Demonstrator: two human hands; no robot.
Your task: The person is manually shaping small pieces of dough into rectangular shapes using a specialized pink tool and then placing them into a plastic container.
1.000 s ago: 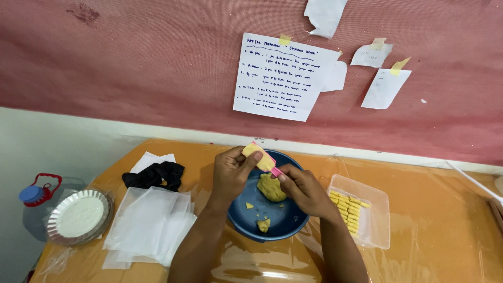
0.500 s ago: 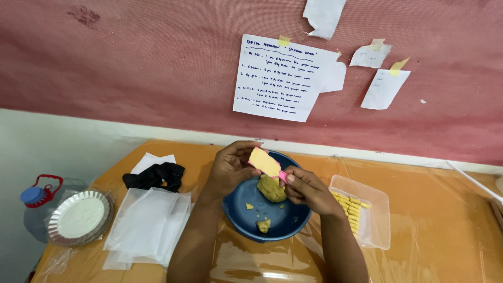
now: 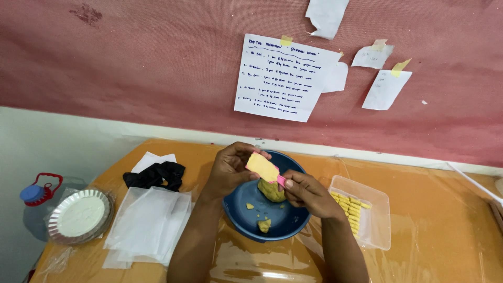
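Left hand [image 3: 230,170] now holds the flat yellow dough slab [image 3: 262,166] tilted higher over the round blue plastic bowl [image 3: 238,209]; right hand [image 3: 309,194] pinches a small pink scraper [image 3: 281,181] against its lower end, so shaping continues.

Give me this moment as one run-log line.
left hand: holds flat yellow dough piece | right hand: pink tool against it | below: blue bowl, dough lump

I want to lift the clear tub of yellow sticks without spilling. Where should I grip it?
Grip the clear tub by its two long side walls, coming from above, near its open near end. The sticks crowd the far half beside the right hand, so keep it level.
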